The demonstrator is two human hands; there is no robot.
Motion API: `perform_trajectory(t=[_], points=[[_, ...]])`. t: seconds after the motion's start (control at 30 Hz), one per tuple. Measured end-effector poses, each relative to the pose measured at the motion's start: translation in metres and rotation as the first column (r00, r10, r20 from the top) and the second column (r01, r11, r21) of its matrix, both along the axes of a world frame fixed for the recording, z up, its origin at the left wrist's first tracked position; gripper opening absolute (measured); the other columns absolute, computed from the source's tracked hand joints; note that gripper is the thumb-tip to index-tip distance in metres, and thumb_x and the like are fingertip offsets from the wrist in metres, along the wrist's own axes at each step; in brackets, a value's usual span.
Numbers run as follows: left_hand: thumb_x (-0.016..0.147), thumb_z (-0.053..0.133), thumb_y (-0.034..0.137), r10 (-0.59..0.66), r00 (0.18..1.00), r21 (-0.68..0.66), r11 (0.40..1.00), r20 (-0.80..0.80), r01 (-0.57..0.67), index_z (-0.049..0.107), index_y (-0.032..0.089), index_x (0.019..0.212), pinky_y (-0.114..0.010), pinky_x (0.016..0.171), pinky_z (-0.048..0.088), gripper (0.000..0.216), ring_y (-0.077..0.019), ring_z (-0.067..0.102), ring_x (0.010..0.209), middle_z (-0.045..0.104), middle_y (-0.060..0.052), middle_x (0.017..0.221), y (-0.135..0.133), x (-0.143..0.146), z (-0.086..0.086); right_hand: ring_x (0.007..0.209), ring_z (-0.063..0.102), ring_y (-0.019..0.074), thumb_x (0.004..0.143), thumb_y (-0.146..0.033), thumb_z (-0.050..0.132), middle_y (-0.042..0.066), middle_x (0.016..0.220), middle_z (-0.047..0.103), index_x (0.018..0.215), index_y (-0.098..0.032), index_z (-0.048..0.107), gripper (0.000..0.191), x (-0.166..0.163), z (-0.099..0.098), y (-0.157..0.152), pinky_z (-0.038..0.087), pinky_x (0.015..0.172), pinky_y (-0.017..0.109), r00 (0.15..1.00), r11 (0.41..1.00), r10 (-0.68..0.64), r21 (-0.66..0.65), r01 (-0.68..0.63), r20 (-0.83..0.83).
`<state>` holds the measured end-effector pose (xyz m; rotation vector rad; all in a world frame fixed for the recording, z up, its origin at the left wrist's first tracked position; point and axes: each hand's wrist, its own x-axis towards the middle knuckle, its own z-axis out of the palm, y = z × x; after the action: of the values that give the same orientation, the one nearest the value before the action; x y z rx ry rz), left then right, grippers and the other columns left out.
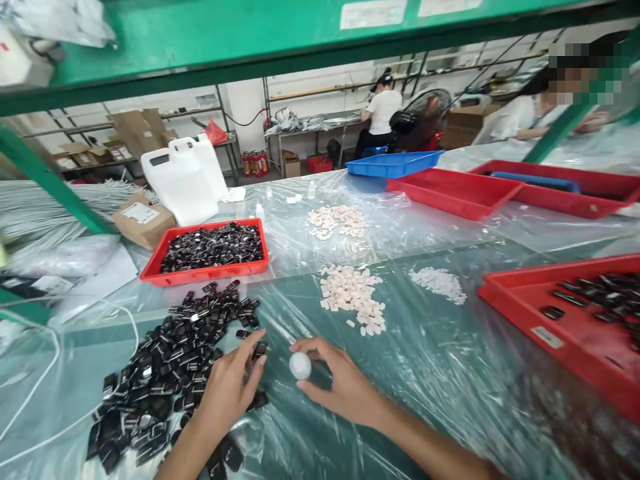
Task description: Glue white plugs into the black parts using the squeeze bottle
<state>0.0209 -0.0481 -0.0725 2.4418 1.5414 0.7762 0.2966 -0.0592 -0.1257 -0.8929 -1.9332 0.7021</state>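
My left hand (pixel 233 373) pinches a small black plastic part (pixel 260 349) between thumb and fingertips, at the right edge of a loose pile of similar black parts (pixel 185 353). My right hand (pixel 335 380) is curled around a round, whitish translucent object (pixel 300 365), perhaps a small bottle seen end-on. Its round end faces the black part, with a gap between them. Beyond my hands lies a heap of small cream-coloured pieces (pixel 353 293). Some of the black parts near my left forearm are hidden by it.
A red tray (pixel 205 275) full of black parts stands behind the pile. Another red tray (pixel 520 327) with black parts is at right. Small white bits (pixel 440 285) lie beyond my right hand. A white cable (pixel 60 360) crosses the left. A green shelf beam (pixel 250 40) hangs overhead. Co-workers sit beyond.
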Motion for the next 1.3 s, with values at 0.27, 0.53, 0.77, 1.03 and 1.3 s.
perform_trajectory(t=[0.27,0.53,0.77,1.03,1.3], points=[[0.104,0.047,0.036,-0.059,0.998,-0.039,0.998,-0.032,0.057,0.043,0.031,0.129,-0.031,0.056,0.062,0.026,-0.0185,0.070,0.059,0.070,0.004,0.079,-0.019,0.015,0.028,0.111,0.104,0.0263,0.113,-0.027,0.083,0.004,0.137,0.100,0.153,-0.043,0.073,0.044,0.005,-0.006,0.001,0.085,0.091,0.030,0.995,0.995,-0.052,0.075,0.059,-0.089],[0.105,0.052,0.032,-0.140,0.988,-0.015,0.990,-0.060,0.139,0.046,0.033,0.124,-0.029,0.077,0.065,0.020,-0.0176,0.074,0.101,0.073,0.001,0.110,-0.016,0.015,0.020,0.119,0.102,0.0300,0.118,-0.028,0.079,0.010,0.142,0.098,0.164,-0.047,0.079,0.050,0.019,0.010,0.000,0.085,0.107,0.035,0.996,0.982,-0.086,0.173,0.079,0.033],[0.107,0.047,0.031,-0.144,0.978,0.024,0.989,-0.149,0.149,0.054,0.028,0.114,-0.027,0.050,0.055,0.010,-0.0163,0.070,0.060,0.071,0.002,0.080,-0.016,0.015,0.022,0.118,0.101,0.0335,0.123,-0.031,0.079,0.010,0.131,0.101,0.163,-0.045,0.074,0.043,0.026,0.011,0.005,0.088,0.096,0.040,0.997,0.963,-0.080,0.260,0.074,0.016],[0.107,0.048,0.028,-0.201,0.970,0.023,0.978,-0.136,0.206,0.054,0.028,0.119,-0.025,0.061,0.061,0.013,-0.0159,0.075,0.077,0.074,0.000,0.094,-0.011,0.013,0.014,0.114,0.100,0.0328,0.120,-0.028,0.085,0.010,0.127,0.101,0.156,-0.043,0.080,0.039,0.033,0.013,0.013,0.088,0.090,0.040,1.000,0.965,0.002,0.263,-0.007,0.020],[0.107,0.044,0.021,-0.233,0.971,0.093,0.967,-0.055,0.237,0.056,0.026,0.116,-0.022,0.069,0.061,0.016,-0.0132,0.072,0.076,0.071,-0.001,0.090,-0.011,0.017,0.026,0.107,0.099,0.0305,0.118,-0.026,0.081,0.012,0.127,0.095,0.159,-0.045,0.078,0.045,0.032,0.027,-0.003,0.085,0.088,0.035,0.998,0.969,-0.051,0.245,0.042,0.030]])
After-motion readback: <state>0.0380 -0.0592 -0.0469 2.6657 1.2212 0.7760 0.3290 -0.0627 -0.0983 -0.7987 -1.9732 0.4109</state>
